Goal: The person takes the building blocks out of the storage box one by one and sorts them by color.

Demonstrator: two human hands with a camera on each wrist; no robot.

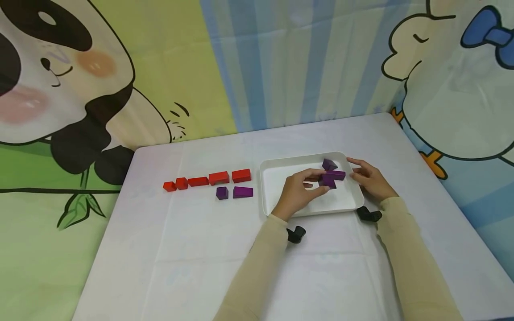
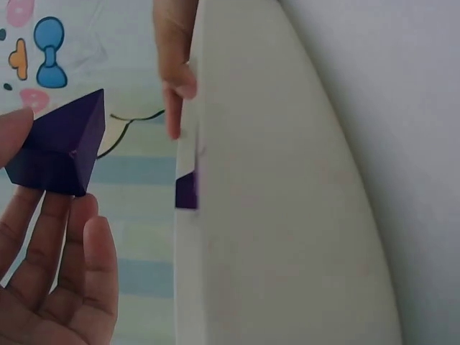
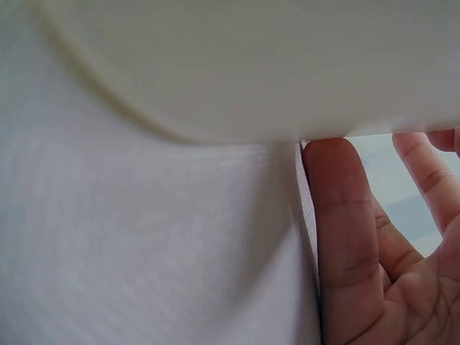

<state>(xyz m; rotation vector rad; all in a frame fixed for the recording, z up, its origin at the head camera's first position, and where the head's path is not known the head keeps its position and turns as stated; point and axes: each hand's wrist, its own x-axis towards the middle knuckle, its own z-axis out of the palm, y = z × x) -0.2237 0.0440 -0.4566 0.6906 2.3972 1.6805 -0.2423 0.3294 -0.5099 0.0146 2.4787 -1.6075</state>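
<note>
My left hand [image 1: 299,189] is over the white tray [image 1: 277,209] and pinches a purple angular block [image 2: 68,140] between thumb and fingers. Close by in the head view is a long purple block [image 1: 337,175], which overlaps the held one. Behind them a purple wedge-shaped block [image 1: 329,164] lies in the tray. At the tray's right end my right hand [image 1: 373,180] rests its thumb and fingertips at the rim. The right wrist view shows a nearly straight finger [image 3: 345,230] against the tray's outer side.
Left of the tray runs a row of several red blocks [image 1: 218,178]. In front of that row stand a small purple block [image 1: 222,193] and a longer purple block [image 1: 242,192]. Behind the white-covered table [image 1: 192,276] hangs a cartoon-printed cloth [image 1: 281,67].
</note>
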